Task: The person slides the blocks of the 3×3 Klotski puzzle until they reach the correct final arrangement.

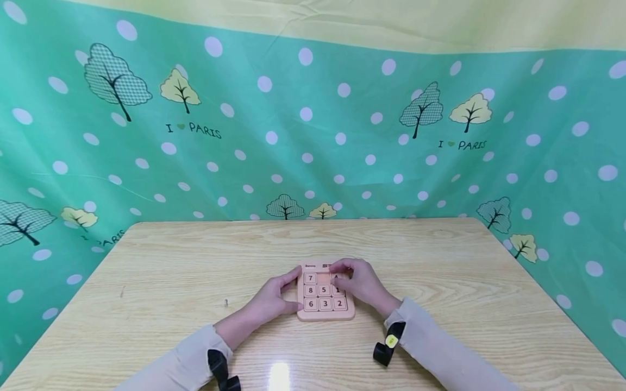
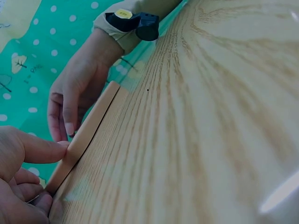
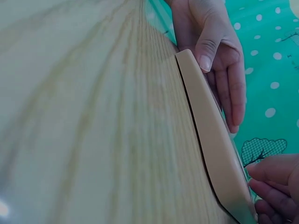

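Note:
A pinkish wooden number slide puzzle [image 1: 326, 316] lies flat on the table, holding square tiles with black numerals. Its top row shows the 7 tile [image 1: 310, 278], a bare gap in the middle, then the 4 tile [image 1: 336, 276], partly covered by fingers. My left hand [image 1: 268, 297] holds the puzzle's left side, thumb by the lower corner and forefinger by the upper one. My right hand [image 1: 361, 281] reaches over the upper right corner, its thumb and forefinger at the 4 tile. In the right wrist view the puzzle's near edge [image 3: 210, 135] stretches between both hands.
The light wood-grain table [image 1: 195, 260] runs back to a green dotted curtain [image 1: 303, 136] printed with trees. Black wrist cameras are strapped over both sleeves, the right one [image 1: 388, 345] bearing a yellow sticker. A light reflection [image 1: 279, 376] shows near the front.

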A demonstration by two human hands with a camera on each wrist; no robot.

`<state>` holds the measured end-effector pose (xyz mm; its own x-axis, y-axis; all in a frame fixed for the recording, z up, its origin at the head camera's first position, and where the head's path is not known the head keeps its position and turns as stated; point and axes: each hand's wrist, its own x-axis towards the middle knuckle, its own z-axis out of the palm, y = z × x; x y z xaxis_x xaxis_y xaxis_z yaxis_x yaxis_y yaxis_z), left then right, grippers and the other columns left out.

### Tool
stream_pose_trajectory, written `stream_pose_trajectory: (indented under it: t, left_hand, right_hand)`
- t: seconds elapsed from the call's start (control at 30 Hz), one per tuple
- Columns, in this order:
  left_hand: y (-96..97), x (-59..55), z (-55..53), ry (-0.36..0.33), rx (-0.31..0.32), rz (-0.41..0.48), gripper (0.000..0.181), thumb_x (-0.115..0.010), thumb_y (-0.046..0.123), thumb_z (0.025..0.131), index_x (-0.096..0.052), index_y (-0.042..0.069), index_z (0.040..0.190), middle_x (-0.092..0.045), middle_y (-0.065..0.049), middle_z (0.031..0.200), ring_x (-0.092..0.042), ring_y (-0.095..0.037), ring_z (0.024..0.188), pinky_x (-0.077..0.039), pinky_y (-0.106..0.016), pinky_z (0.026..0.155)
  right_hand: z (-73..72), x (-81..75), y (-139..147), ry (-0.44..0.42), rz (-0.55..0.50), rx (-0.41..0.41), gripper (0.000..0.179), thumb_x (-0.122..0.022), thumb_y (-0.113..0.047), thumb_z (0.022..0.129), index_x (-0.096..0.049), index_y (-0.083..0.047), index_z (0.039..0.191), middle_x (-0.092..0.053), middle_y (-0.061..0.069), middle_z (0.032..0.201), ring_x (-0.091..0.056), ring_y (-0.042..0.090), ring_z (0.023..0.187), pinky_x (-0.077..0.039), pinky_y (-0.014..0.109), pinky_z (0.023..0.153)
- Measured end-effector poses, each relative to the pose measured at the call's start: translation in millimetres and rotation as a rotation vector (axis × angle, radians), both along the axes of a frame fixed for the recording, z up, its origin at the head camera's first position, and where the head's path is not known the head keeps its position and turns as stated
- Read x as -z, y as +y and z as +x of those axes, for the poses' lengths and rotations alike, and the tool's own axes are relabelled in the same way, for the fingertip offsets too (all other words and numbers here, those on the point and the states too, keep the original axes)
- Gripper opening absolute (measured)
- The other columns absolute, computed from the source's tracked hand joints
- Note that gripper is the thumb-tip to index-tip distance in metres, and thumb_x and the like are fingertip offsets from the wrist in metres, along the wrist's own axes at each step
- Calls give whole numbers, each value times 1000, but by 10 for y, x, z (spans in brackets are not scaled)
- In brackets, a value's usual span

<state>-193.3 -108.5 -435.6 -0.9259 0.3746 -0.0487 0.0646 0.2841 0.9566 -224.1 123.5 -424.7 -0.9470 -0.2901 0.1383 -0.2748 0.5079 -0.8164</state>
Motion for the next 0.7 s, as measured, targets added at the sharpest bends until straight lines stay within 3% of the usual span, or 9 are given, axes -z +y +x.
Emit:
stream_pose_trajectory:
  t: [0.23,0.33,0.7]
  left_hand:
    - [6,-10,5,3,8,10,85,-75,1,75,-28,-1,146,-29,-16,151,-32,-31,136,-26,-42,112]
    - [1,-14,11,5,7,14,85,-75,1,75,-28,-1,146,-28,-16,152,-32,-33,136,-26,-43,112]
    - [-5,-17,9,1,-4,8,85,-75,2,74,-29,0,146,-28,-16,152,-31,-37,136,-28,-44,112]
  right_hand:
    - [10,-27,-74,-41,-69,-71,27,-72,-7,80,-68,-5,107,-68,5,104,-61,20,97,-50,37,88]
    - [83,-143,-160,-58,-85,-102,29,-70,-5,82,-66,0,110,-67,13,106,-61,27,99,-50,40,88]
    - [-35,13,-321,-40,-69,-143,28,-70,-9,83,-67,-5,110,-68,8,109,-62,20,101,-51,36,90]
